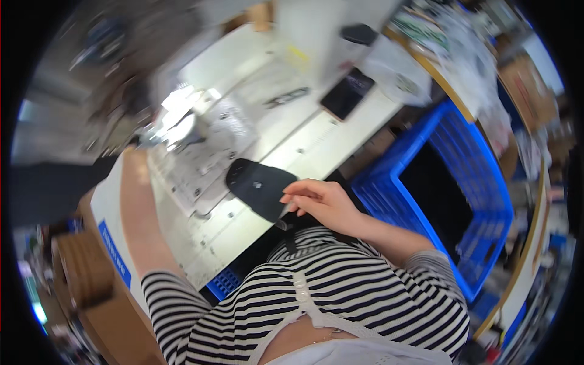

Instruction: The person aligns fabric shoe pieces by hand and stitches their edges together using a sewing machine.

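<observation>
A dark fabric piece (258, 187) with rounded corners and small light marks lies at the near edge of the white worktable (304, 146). Over its right end is my right hand (322, 204), with thumb and fingers drawn together in a pinch. A small pale sliver shows below the fingertips, too unclear to name. My left arm reaches far forward on the left; my left hand (135, 155) is smeared by motion and its fingers cannot be made out. It is nearest to a blurred machine with a bright lamp (179, 112), beside a clear, shiny sheet (213, 140).
A phone (347, 93) and a clear plastic bag (398, 73) lie on the table's far right. A blue crate (401, 188) with dark contents stands right of me. Cardboard boxes (85, 267) are at the left, and a wooden-edged shelf (438, 76) curves along the right.
</observation>
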`<control>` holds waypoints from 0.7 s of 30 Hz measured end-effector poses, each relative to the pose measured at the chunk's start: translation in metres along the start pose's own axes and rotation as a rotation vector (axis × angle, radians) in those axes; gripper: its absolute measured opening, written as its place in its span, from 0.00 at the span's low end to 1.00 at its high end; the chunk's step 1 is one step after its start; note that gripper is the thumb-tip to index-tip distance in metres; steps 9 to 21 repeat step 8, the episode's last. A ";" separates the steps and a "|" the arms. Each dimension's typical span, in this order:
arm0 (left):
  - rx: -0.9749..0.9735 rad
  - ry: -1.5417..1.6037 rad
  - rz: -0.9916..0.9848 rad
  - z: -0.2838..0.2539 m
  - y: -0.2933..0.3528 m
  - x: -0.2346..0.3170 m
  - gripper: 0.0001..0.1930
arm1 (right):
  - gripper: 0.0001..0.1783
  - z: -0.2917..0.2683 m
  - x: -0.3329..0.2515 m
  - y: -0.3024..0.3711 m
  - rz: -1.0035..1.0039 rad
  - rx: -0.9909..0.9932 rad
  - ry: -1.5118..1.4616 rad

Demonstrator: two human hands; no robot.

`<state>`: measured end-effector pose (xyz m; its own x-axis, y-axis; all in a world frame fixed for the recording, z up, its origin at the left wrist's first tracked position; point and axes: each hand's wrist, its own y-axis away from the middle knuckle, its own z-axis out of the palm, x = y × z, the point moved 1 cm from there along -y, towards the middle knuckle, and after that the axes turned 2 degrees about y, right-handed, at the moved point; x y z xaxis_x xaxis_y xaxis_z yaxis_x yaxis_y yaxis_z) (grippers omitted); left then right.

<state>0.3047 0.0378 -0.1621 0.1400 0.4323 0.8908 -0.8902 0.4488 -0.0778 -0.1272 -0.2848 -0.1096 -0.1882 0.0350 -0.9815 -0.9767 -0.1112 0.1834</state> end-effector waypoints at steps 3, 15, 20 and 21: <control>-0.180 -0.260 -0.006 0.139 0.011 -0.003 0.23 | 0.13 -0.031 0.009 0.011 -0.002 0.151 0.018; -0.044 -0.425 -0.391 -0.121 0.032 0.026 0.39 | 0.10 -0.090 -0.004 0.019 -0.281 0.342 0.459; -0.044 -0.425 -0.391 -0.121 0.032 0.026 0.39 | 0.10 -0.090 -0.004 0.019 -0.281 0.342 0.459; -0.044 -0.425 -0.391 -0.121 0.032 0.026 0.39 | 0.10 -0.090 -0.004 0.019 -0.281 0.342 0.459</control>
